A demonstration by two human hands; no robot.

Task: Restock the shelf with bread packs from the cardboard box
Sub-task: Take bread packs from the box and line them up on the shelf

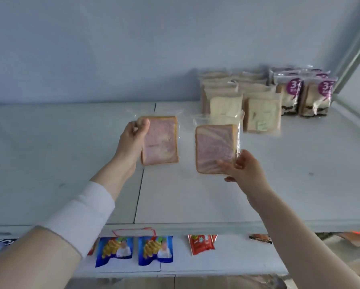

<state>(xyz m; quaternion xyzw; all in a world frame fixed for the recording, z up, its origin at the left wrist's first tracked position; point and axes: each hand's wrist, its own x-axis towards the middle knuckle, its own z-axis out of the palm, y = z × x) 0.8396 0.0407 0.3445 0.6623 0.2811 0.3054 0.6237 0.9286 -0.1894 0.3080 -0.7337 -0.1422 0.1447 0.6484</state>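
Bread packs, square pink-marbled slices in glossy clear film, one apiece in the hands' grip: left hand, right hand.

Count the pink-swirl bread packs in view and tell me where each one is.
2. One pink-swirl pack is held by the left hand; a second pink-swirl pack is held by the right hand, nearer the pale bread rows. Those rows could hide more.
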